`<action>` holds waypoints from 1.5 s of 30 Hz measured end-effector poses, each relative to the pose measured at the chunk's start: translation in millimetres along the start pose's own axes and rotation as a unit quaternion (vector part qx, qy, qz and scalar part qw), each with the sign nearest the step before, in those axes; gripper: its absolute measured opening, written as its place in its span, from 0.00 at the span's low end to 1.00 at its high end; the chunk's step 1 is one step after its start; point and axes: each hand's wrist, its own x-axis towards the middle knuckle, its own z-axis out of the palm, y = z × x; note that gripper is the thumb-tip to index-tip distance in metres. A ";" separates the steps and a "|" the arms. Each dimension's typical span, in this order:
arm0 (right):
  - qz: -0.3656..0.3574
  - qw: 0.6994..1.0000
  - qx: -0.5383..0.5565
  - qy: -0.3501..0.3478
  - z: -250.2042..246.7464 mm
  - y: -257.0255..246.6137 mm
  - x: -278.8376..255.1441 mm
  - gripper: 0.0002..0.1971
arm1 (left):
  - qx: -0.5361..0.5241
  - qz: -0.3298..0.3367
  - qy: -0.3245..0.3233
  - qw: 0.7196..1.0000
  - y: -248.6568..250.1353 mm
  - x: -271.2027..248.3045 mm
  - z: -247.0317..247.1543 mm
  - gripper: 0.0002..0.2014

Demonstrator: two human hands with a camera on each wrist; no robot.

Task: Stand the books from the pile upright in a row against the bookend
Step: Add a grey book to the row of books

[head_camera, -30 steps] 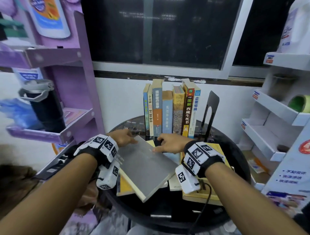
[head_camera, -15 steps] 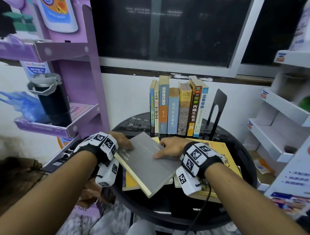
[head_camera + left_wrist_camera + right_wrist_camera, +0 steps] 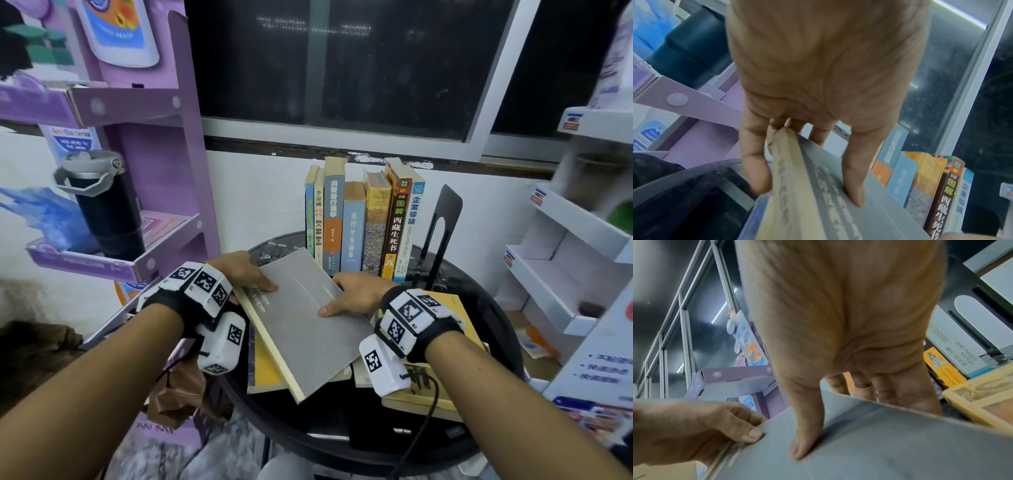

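Landmark: purple shelf unit point(image 3: 164, 144), left of the round surface point(image 3: 493, 329).
Black flask point(image 3: 106, 212): stands on its lower shelf.
Blue plastic bag point(image 3: 37, 219): just left of the flask.
Dark window point(image 3: 342, 61): right of the unit, above the white wall.
White shelf unit point(image 3: 561, 260): well apart, far right.

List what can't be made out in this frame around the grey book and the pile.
- Pile titles: head view, hidden under the grey book.
- Right hand fingers: head view, tucked under the book's edge.
- Grey book's cover text: left wrist view, blurred.
- Bookend base: head view, cannot tell whether it touches the row.
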 end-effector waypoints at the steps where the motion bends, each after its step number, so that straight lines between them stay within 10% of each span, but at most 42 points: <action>1: -0.002 1.000 0.008 0.008 -3.4 1.2 -1.6 0.27 | -0.016 0.005 0.006 1.000 2.4 0.2 -3.1 0.19; 28: 0.023 0.919 0.274 0.284 -73.5 108.9 -80.5 0.17 | -0.232 0.291 0.066 0.926 186.2 -34.0 26.8 0.14; 45: 0.027 0.840 0.204 0.503 -49.2 119.5 -79.4 0.34 | -0.219 0.252 -0.060 0.941 200.0 -53.9 43.1 0.16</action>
